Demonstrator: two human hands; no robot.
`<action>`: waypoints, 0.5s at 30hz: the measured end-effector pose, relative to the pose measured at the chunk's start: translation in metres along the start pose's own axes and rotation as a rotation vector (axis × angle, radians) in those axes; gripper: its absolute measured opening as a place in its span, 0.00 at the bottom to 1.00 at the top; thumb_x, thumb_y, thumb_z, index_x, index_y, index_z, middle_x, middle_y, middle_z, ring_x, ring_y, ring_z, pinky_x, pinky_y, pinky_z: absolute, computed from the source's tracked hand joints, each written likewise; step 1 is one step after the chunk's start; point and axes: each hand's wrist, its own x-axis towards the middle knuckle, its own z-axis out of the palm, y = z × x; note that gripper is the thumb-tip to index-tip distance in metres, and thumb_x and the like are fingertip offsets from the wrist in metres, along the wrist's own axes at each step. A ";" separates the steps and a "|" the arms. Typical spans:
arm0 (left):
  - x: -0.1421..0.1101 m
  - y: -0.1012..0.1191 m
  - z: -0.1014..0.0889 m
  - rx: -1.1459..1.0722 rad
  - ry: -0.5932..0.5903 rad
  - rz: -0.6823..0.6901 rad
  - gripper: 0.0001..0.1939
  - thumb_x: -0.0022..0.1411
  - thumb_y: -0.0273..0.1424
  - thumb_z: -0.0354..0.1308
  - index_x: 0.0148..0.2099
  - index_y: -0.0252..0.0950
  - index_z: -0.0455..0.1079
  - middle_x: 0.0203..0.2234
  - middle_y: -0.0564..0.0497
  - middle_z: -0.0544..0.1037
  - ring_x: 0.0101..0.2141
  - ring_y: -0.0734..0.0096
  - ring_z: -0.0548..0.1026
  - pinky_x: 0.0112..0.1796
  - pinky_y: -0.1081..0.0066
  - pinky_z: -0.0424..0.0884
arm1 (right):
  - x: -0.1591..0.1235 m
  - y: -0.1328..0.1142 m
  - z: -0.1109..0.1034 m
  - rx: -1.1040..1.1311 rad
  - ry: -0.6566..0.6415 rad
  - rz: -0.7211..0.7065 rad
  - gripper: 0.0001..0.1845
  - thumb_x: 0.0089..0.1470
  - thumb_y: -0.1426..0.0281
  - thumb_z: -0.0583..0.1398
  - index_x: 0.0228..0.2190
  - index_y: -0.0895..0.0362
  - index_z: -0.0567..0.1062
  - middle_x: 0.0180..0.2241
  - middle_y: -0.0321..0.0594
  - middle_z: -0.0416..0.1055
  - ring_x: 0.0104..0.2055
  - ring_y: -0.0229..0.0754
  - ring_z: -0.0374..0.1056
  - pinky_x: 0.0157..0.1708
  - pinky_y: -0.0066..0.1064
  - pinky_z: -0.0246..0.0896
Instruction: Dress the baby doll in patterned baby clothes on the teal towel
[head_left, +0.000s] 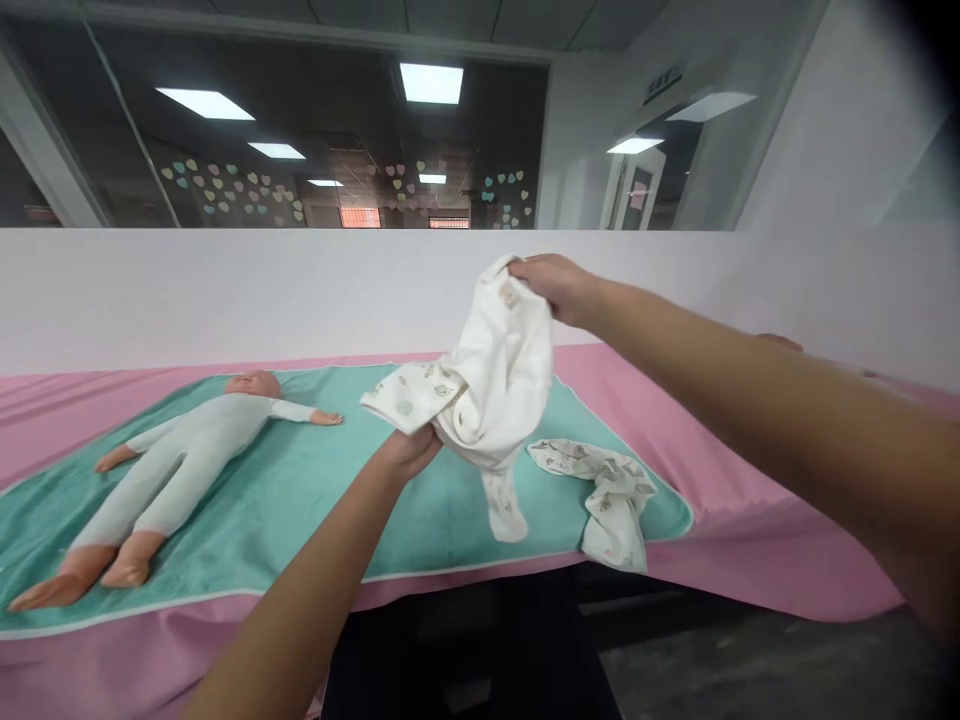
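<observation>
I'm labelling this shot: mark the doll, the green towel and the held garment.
Doll (214, 425), head view: on its torso.
Green towel (296, 490), head view: bare stretch beside the doll.
Held garment (510, 370), head view: its white body.

Held garment right of doll

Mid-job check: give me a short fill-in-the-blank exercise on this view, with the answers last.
1. The right hand is raised ____ than the left hand.
2. Both hold the same ____ garment.
3. The doll lies to that garment's ____.
4. The cloth under the teal mat is ____.

Missing words: higher; white; left; pink.
</observation>
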 end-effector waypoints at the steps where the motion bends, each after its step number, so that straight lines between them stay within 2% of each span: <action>1: -0.004 0.008 -0.003 0.029 0.014 0.005 0.24 0.55 0.45 0.56 0.52 0.39 0.67 0.50 0.45 0.70 0.51 0.58 0.67 0.47 0.62 0.66 | -0.001 0.002 0.013 0.022 -0.026 0.001 0.06 0.53 0.69 0.55 0.27 0.57 0.68 0.29 0.43 0.70 0.32 0.43 0.69 0.28 0.33 0.67; 4: -0.012 0.030 -0.011 0.186 0.115 0.084 0.21 0.54 0.40 0.57 0.48 0.35 0.68 0.46 0.44 0.73 0.47 0.60 0.69 0.46 0.63 0.66 | 0.000 0.011 0.038 0.078 -0.064 -0.054 0.08 0.55 0.66 0.53 0.29 0.56 0.67 0.29 0.43 0.70 0.31 0.42 0.69 0.28 0.33 0.66; 7: -0.017 0.055 -0.034 0.372 0.350 0.224 0.17 0.55 0.39 0.53 0.43 0.34 0.70 0.39 0.47 0.76 0.43 0.63 0.70 0.44 0.66 0.66 | -0.004 0.030 0.033 -0.016 -0.104 -0.060 0.11 0.54 0.61 0.54 0.30 0.57 0.68 0.26 0.42 0.70 0.28 0.41 0.68 0.25 0.33 0.66; 8: -0.018 0.063 -0.044 0.446 0.430 0.258 0.15 0.55 0.38 0.53 0.40 0.34 0.70 0.36 0.48 0.76 0.41 0.64 0.70 0.42 0.68 0.66 | -0.007 0.039 0.028 -0.105 -0.166 -0.022 0.12 0.53 0.60 0.55 0.30 0.57 0.68 0.26 0.43 0.70 0.26 0.40 0.68 0.24 0.33 0.65; 10: -0.021 0.080 -0.062 0.610 0.541 0.273 0.11 0.54 0.36 0.53 0.35 0.34 0.70 0.29 0.50 0.75 0.36 0.66 0.70 0.37 0.71 0.66 | -0.016 0.059 0.017 -0.355 -0.396 0.111 0.14 0.51 0.58 0.56 0.28 0.58 0.70 0.25 0.44 0.71 0.23 0.40 0.68 0.23 0.34 0.64; 12: -0.021 0.096 -0.068 0.737 0.581 0.225 0.10 0.54 0.36 0.53 0.28 0.34 0.68 0.22 0.52 0.71 0.29 0.69 0.68 0.28 0.74 0.64 | -0.027 0.075 0.014 -0.604 -0.616 0.171 0.14 0.48 0.59 0.59 0.28 0.58 0.72 0.28 0.47 0.73 0.26 0.43 0.70 0.27 0.36 0.65; 13: -0.021 0.102 -0.066 0.777 0.576 0.200 0.11 0.54 0.37 0.52 0.26 0.35 0.66 0.19 0.54 0.68 0.25 0.71 0.65 0.25 0.75 0.61 | -0.033 0.081 0.016 -0.682 -0.663 0.131 0.15 0.45 0.59 0.61 0.30 0.58 0.72 0.32 0.48 0.73 0.30 0.45 0.71 0.30 0.38 0.66; 15: -0.018 0.114 -0.050 0.816 0.528 0.186 0.16 0.56 0.41 0.51 0.23 0.35 0.61 0.16 0.55 0.62 0.20 0.75 0.60 0.21 0.76 0.55 | -0.046 0.082 0.030 -0.675 -0.659 -0.056 0.25 0.38 0.60 0.65 0.40 0.56 0.71 0.43 0.49 0.70 0.43 0.50 0.69 0.39 0.40 0.65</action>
